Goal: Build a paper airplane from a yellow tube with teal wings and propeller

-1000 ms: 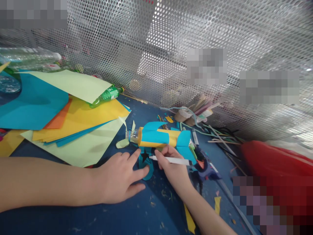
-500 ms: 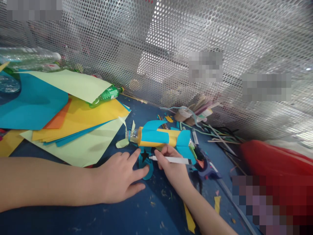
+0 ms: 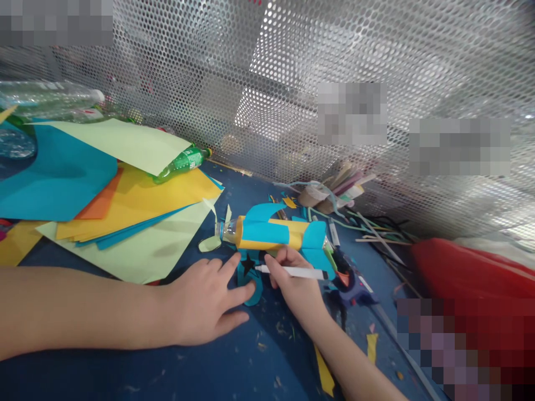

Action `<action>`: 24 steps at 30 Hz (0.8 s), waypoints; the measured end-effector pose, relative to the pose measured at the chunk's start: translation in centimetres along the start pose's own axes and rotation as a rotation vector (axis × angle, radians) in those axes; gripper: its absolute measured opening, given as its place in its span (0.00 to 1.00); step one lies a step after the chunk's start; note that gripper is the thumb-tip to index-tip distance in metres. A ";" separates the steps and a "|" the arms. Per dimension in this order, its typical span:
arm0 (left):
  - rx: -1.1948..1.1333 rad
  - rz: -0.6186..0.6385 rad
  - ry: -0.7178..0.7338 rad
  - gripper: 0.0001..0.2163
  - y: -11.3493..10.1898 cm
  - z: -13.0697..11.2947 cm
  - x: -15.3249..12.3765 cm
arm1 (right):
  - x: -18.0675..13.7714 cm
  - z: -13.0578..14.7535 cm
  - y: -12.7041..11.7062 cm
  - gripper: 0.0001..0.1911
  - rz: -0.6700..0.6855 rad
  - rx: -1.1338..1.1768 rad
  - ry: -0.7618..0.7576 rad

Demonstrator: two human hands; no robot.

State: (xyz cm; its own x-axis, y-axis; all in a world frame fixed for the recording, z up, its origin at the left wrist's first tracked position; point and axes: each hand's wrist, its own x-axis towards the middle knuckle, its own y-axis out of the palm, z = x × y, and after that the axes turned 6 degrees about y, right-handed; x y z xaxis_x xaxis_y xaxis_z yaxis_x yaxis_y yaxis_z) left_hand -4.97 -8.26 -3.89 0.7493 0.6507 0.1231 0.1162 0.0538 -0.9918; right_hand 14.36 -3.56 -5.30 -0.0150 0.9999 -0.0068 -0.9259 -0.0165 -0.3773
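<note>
A bottle plane wrapped in yellow and blue paper lies on the blue table. Its near blue paper wing rests flat on the table and bears a black star. My left hand lies open, fingers spread, with its fingertips pressing that wing down. My right hand is closed on a white marker, whose tip sits at the star.
A stack of coloured paper sheets covers the left, with a green bottle and clear bottles on it. Sticks, tape and pipe cleaners lie behind the plane, a glue gun to its right. Perforated metal wall behind; red cloth right.
</note>
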 end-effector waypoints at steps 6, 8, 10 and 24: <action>0.024 0.015 0.012 0.21 0.0 0.0 0.0 | -0.1 0.1 0.0 0.17 0.006 0.015 0.015; 0.021 0.012 0.007 0.21 0.0 0.0 0.0 | -0.1 0.2 0.1 0.17 -0.001 0.018 0.019; 0.009 -0.001 0.003 0.21 0.1 0.0 0.0 | -0.1 0.2 0.1 0.17 0.012 0.018 0.021; 0.004 0.002 0.000 0.20 0.0 0.0 0.0 | -0.1 0.3 0.1 0.17 0.050 0.042 0.031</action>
State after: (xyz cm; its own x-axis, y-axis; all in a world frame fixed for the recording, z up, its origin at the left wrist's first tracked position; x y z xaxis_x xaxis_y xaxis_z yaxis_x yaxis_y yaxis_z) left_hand -4.93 -8.27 -3.92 0.7493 0.6510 0.1215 0.1122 0.0560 -0.9921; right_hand 14.18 -3.64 -5.08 -0.0508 0.9973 -0.0535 -0.9394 -0.0659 -0.3365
